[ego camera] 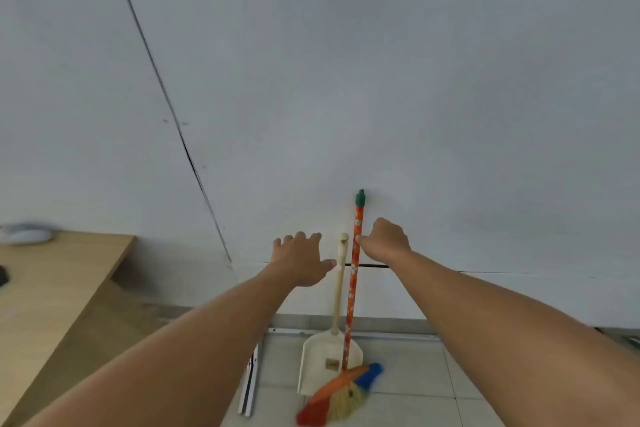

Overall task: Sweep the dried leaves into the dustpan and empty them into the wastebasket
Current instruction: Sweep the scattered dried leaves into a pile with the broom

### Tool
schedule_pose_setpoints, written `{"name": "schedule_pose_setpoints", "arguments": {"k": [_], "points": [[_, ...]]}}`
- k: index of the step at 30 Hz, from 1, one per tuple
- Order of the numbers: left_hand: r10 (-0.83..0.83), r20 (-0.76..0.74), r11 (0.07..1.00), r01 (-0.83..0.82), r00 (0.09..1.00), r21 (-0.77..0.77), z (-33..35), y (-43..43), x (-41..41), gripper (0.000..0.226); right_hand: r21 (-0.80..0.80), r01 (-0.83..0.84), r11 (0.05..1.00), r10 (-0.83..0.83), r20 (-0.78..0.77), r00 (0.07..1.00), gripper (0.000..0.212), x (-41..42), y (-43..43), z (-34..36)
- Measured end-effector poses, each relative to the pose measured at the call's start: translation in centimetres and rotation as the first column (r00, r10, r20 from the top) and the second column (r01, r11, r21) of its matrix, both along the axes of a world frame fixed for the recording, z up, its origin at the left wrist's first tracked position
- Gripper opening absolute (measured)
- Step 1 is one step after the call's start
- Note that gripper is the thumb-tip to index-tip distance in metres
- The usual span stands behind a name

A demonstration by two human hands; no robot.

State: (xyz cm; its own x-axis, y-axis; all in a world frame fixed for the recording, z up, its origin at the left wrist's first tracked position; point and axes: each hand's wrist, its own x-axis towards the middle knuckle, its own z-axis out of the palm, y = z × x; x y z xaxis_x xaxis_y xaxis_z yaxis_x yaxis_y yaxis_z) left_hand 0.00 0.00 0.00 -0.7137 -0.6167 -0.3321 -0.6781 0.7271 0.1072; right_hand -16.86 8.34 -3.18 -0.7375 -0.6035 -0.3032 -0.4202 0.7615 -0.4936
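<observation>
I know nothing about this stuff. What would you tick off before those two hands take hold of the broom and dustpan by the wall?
1. Broom leaning upright on the wall, handle free: ok.
2. Dustpan upright beside it, handle within reach: ok.
3. Right hand gripping the broom: not ok; it is at the handle, but the fingers are not wrapped round it.
4. Left hand gripping the dustpan handle: not ok; fingers spread, thumb just beside the handle.
5. Dried leaves located: cannot tell; none in view.
6. Wastebasket located: cannot tell; not in view.
</observation>
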Motion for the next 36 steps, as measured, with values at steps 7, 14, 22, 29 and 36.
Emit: {"name": "schedule_pose_setpoints", "arguments": {"k": [7,14,22,29,36], "points": [[0.093,0.035,0.993,-0.095,0.995,0.065,-2.8,0.6,-2.6,0.075,-0.077,0.001,0.997,-0.002,-0.014,1.000,0.021,-4.1,-3.6,-2.8],[0.150,0.052,0.985,-0.154,0.987,0.083,-3.8,1.6,-3.0,0.076,-0.132,-0.053,0.990,0.051,-0.015,0.999,0.012,-5.3,-5.1,-4.0],[0.229,-0.108,0.963,-0.209,0.967,0.169,-4.2,3.5,-3.3,0.064,-0.302,0.094,0.949,-0.073,0.078,0.994,0.022,-4.8,-0.9,-4.2],[0.155,-0.151,0.952,-0.107,0.976,0.288,-6.6,9.3,-5.2,0.062,-0.502,0.437,0.746,-0.231,0.421,0.877,0.047,-0.5,6.5,-3.4],[0.162,-0.215,0.829,-0.015,0.963,0.560,-10.1,16.4,-3.4,0.012,-0.591,0.519,0.618,-0.313,0.420,0.852,0.048,7.0,13.1,-0.9]]}}
